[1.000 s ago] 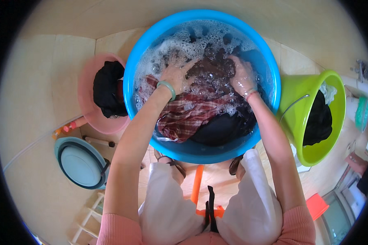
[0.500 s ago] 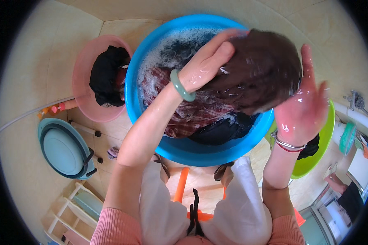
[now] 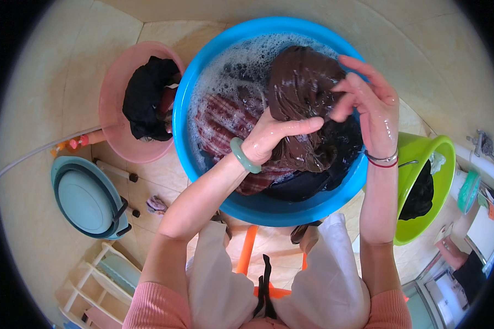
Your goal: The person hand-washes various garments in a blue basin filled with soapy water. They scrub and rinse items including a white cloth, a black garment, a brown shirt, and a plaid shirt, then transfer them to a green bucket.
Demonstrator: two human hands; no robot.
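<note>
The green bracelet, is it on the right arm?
No, the green bracelet goes around the wrist of the left hand.

The cloth point(image 3: 299, 77) is brown, the garment point(image 3: 219, 123) reddish plaid

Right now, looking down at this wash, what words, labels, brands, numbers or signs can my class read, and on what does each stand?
None can be read.
Blue tub, pink basin, lime-green bucket: no lettering visible.
Wet brown cloth: no lettering visible.
Green bag at right: too small to tell whether it bears print.
</note>
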